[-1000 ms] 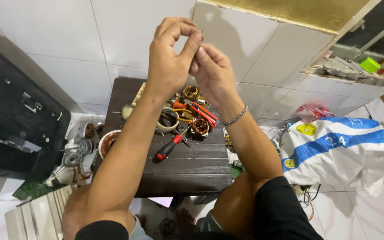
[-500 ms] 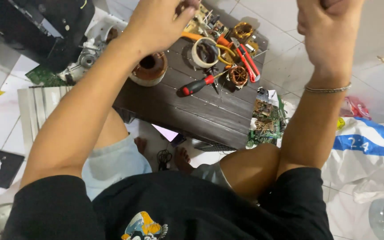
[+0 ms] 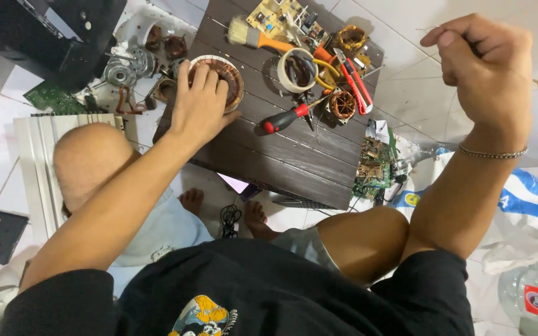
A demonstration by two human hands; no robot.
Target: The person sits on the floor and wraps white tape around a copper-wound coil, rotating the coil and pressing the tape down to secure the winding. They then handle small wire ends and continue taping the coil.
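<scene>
A: On the dark table (image 3: 294, 155), the near half is bare planks right out to the front edge, so that's the open room. The far half is crowded.

B: And the left hand (image 3: 199, 111)?

A: Reaching in from the near left, palm down, fingers spread and laid flat over the copper coil (image 3: 230, 81) at the table's left edge. Touching, not clenched.

B: The right hand (image 3: 487, 65)?

A: Raised off to the right, above the floor tiles, curled into a fist, thumb pinched to forefinger. I cannot tell what it grips.

B: What's close by?

A: A red screwdriver (image 3: 287, 118) lies just right of the coil, then a tape roll (image 3: 298, 70), a brush (image 3: 253, 37) and a circuit board (image 3: 275, 15) behind. More motor parts (image 3: 126, 65) lie on the floor beside the left edge.
</scene>
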